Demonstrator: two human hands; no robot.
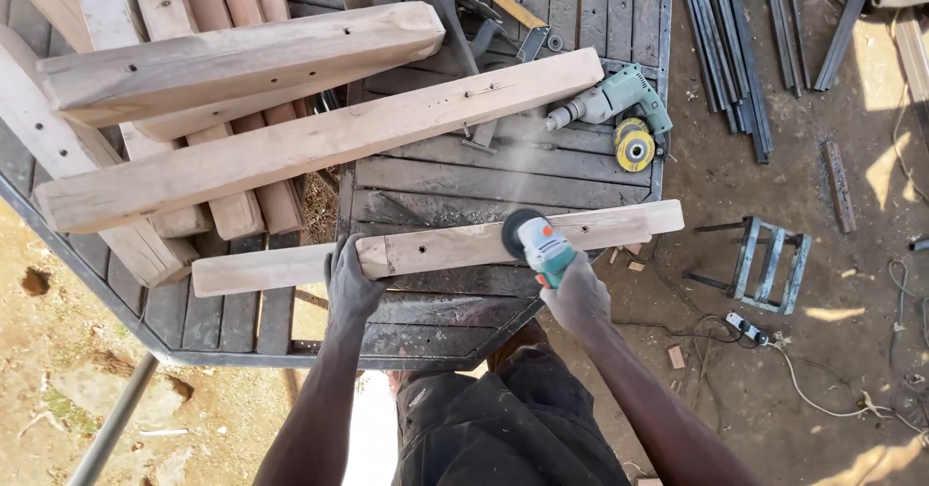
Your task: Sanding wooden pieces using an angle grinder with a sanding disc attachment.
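Your left hand (350, 283) presses the wooden beam (435, 247) lying across the surface (455, 196); your right hand (578, 297) holds the grinder (537, 241) against it. Behind lie stacked beams (242, 89), with a drill (610, 99) and discs (634, 144) at right.

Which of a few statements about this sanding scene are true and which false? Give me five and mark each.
1. The right hand holds an angle grinder against the wooden beam. True.
2. The left hand rests on a metal pipe. False: it presses on the same wooden beam.
3. A green electric drill lies on the dark work table. True.
4. Yellow grinding discs lie on the ground. False: they lie on the table beside the drill.
5. Larger timber beams are stacked to the left. True.
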